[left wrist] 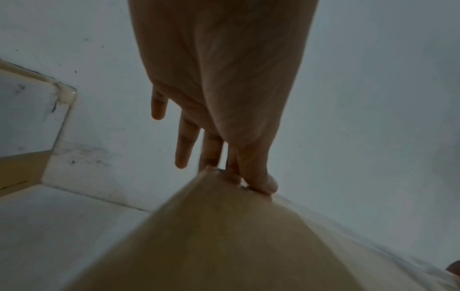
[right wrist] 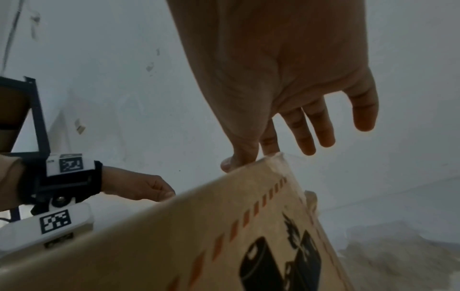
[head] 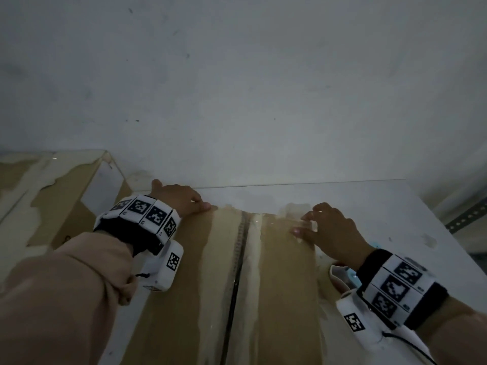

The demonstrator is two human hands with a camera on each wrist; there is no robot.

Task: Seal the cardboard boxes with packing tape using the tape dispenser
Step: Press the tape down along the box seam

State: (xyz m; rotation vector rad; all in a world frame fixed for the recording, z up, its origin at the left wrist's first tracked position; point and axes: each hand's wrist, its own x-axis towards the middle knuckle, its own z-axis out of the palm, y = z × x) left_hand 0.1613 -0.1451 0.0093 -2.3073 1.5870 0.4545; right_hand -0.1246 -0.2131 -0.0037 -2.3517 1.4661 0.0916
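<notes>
A brown cardboard box (head: 200,285) lies on the white table with its top flaps folded down and a dark seam running along the middle. Old tape strips and residue streak its top. My left hand (head: 181,198) holds the far left corner: the thumb (left wrist: 266,183) lies on top and the fingers reach down behind the far side. My right hand (head: 329,230) holds the far right corner (right wrist: 273,159), thumb (right wrist: 234,163) on the top edge, index behind it, the other fingers free in the air. A white and light-blue object (head: 342,275) sits half hidden under my right wrist.
A second, taller cardboard box (head: 52,196) with torn tape stands at the left against the wall (head: 237,75). The white table (head: 382,206) extends to the right of the box. A perforated metal rack (head: 466,217) stands at the far right.
</notes>
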